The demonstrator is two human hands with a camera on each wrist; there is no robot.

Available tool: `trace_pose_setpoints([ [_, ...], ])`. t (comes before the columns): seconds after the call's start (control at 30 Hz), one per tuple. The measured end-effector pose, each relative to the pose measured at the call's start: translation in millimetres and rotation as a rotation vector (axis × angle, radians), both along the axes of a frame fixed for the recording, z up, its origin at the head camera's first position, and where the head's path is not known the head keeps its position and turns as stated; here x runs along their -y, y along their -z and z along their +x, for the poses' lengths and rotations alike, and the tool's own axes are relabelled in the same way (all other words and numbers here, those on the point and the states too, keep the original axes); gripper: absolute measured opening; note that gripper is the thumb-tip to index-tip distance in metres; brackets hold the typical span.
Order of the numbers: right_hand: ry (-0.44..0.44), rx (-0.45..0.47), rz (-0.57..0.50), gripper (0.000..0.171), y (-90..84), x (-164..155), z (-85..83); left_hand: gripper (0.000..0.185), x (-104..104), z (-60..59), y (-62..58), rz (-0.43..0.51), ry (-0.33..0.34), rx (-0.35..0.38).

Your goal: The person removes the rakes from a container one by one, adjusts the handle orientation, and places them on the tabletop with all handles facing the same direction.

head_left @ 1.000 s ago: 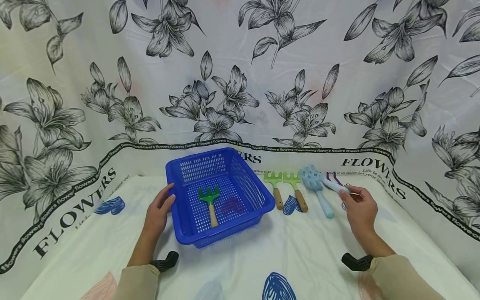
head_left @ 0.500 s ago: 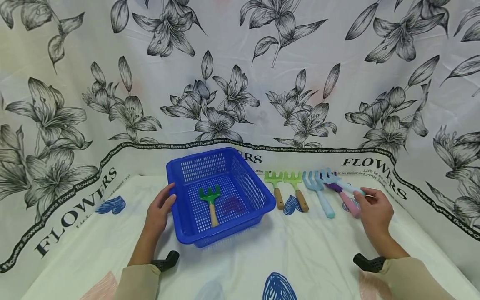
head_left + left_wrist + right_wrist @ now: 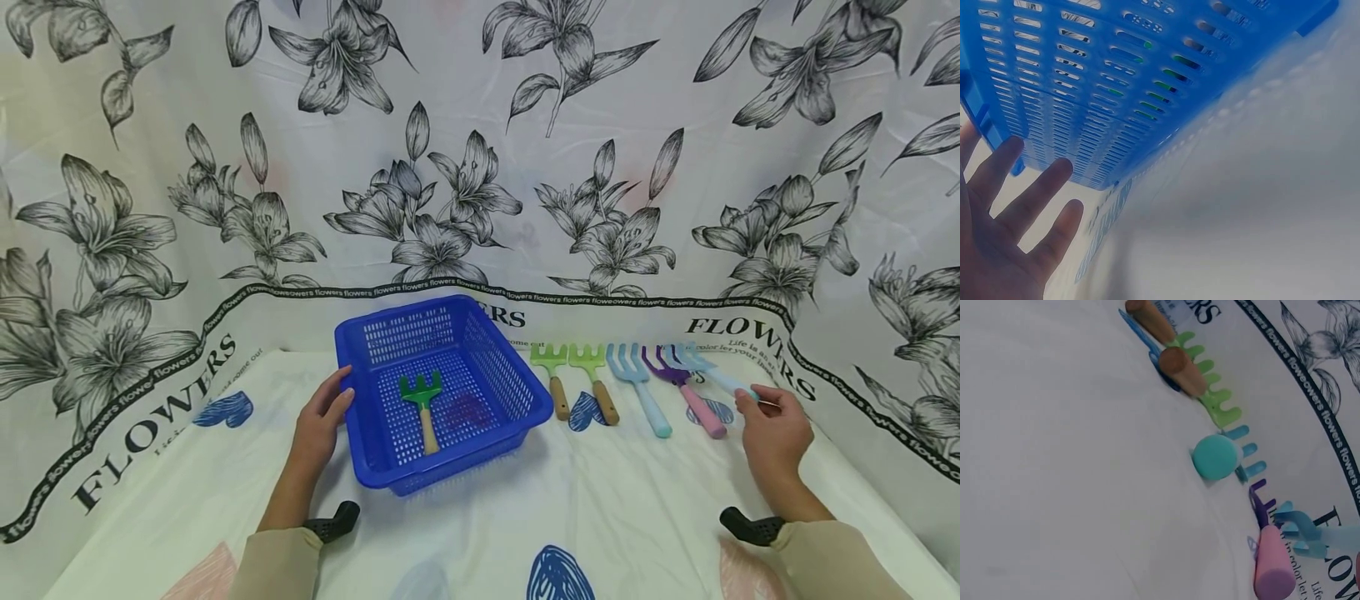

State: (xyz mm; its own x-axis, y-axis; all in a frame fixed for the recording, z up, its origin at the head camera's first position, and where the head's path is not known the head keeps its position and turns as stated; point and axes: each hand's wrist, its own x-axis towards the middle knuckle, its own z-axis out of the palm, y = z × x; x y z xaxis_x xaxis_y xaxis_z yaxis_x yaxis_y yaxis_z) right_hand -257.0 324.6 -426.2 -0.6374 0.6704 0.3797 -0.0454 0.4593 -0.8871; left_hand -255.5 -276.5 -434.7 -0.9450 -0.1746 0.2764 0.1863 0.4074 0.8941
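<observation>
Head view: the left hand (image 3: 324,414), fingers relaxed, rests against the blue perforated plastic basket (image 3: 491,379); the right hand (image 3: 772,427) pinches the pale-blue plastic fork's handle (image 3: 733,386).

Left wrist view: straight fingers (image 3: 1032,194) beside the basket wall (image 3: 1097,94).

Right wrist view: the fork head (image 3: 1300,528) overlaps the pink-handled purple fork (image 3: 1272,562).

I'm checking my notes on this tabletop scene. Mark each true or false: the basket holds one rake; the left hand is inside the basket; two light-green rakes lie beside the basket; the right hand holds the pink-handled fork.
1. The blue plastic mesh basket holds one dark-green toy rake with a wooden handle. True.
2. The left hand is inside the basket. False: it rests against the outer wall.
3. Two light-green wooden-handled rakes lie right of the basket. True.
4. The right hand holds the purple fork with a pink handle. False: it pinches the pale-blue fork's handle.
</observation>
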Motion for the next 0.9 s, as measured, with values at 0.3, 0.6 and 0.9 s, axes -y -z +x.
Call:
trace_pose_setpoints([
  [0.3,0.039,0.029,-0.050,0.025,7.7,-12.4,-2.5,0.056,0.2,0.2,-1.3,0.015,0.013,0.010],
  [0.6,0.059,0.061,-0.085,0.017,14.3,-16.7,-3.4,0.057,-1.2,1.4,-3.0,0.018,0.013,0.009],
  [0.9,0.027,0.203,-0.059,0.020,22.0,-38.1,-3.0,0.056,-0.8,1.5,-2.8,0.023,0.019,0.004],
])
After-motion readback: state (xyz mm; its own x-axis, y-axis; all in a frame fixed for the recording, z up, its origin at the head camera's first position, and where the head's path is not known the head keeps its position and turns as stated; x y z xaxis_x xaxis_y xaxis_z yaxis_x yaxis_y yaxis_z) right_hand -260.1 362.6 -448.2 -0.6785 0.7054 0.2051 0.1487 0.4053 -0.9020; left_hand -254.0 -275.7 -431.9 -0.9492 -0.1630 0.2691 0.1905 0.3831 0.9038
